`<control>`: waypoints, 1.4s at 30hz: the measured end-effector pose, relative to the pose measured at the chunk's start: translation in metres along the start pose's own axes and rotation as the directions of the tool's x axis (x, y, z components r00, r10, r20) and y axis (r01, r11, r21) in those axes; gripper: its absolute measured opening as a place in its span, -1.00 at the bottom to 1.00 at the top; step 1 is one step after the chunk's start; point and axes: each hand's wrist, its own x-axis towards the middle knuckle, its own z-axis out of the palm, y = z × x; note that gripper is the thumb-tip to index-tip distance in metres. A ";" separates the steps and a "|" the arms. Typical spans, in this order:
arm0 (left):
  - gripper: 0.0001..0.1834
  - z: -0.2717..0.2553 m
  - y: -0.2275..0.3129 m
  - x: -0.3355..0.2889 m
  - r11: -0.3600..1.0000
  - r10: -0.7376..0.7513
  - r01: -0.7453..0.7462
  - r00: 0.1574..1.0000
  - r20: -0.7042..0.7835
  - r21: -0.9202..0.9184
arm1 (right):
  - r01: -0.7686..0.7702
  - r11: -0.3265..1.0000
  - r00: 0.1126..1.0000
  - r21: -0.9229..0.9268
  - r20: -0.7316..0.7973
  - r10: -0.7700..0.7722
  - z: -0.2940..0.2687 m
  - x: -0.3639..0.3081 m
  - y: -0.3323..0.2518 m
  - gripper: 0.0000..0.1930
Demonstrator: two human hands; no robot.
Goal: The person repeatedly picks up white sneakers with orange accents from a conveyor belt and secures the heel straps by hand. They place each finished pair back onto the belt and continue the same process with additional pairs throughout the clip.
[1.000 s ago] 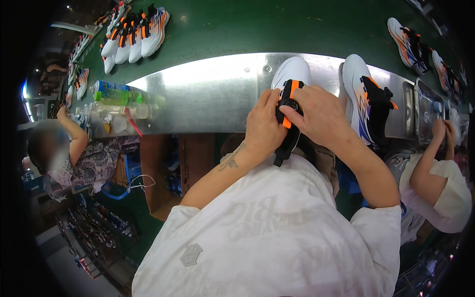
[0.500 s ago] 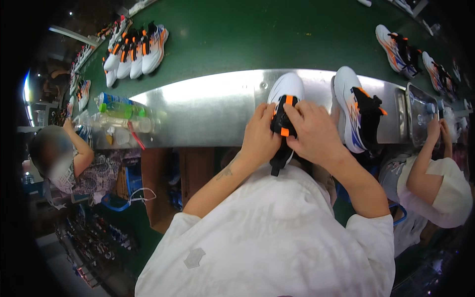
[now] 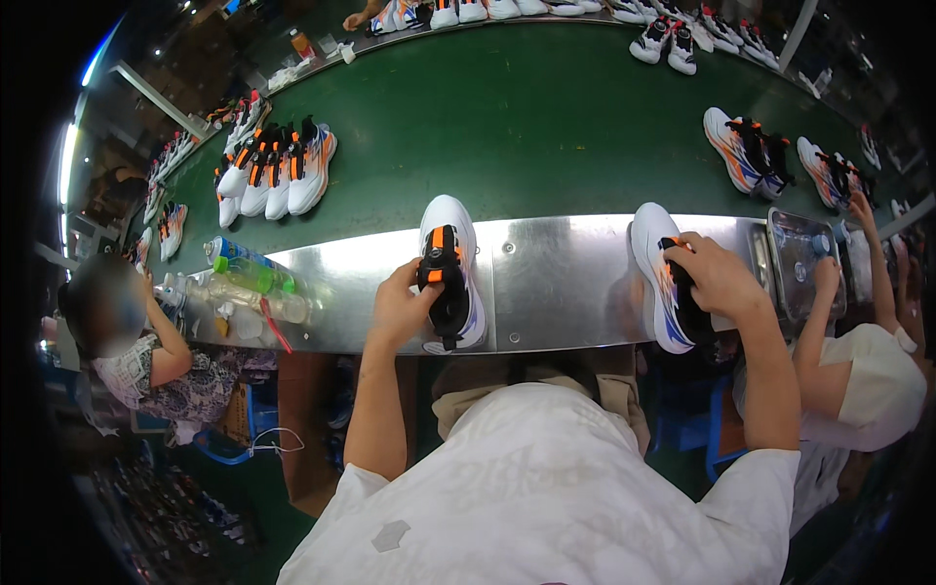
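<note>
Two white sneakers with black collars and orange trim lie on the metal strip, toes pointing away from me. My left hand (image 3: 405,304) grips the left sneaker (image 3: 450,216) by its black tongue and collar, thumb on the near side of an orange tab. A dark round piece shows on that shoe's top. At the right, my right hand (image 3: 720,277) has its fingers closed over the collar of the second sneaker (image 3: 651,240), which tilts onto its side so its patterned sole edge shows. My palm hides part of its opening.
Plastic bottles (image 3: 255,277) lie at the left of the metal strip (image 3: 561,263). A metal tray (image 3: 780,244) stands at the right. Sneakers sit in groups on the green table (image 3: 439,117), at far left (image 3: 278,180) and right (image 3: 746,151). Co-workers sit on both sides.
The left sneaker has moved leftward along the strip with my left hand. My right hand has left it and taken hold of the other sneaker. The view has tilted up, showing more table.
</note>
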 end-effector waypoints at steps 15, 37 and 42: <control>-0.64 0.116 0.075 -0.055 0.987 0.149 -0.127 0.945 0.290 -0.095 | 0.382 0.870 0.919 0.313 -0.227 -0.322 0.040 0.064 -0.130 -0.67; -0.28 0.137 0.096 -0.047 0.702 0.711 -0.712 0.701 -0.048 0.008 | 0.162 0.642 0.954 0.750 -0.285 0.091 0.071 0.002 -0.110 -0.32; -0.24 0.147 0.084 -0.062 0.903 0.355 -0.378 0.924 -0.141 -0.206 | 0.314 0.760 0.943 0.569 -0.282 -0.178 0.023 0.028 -0.102 -0.80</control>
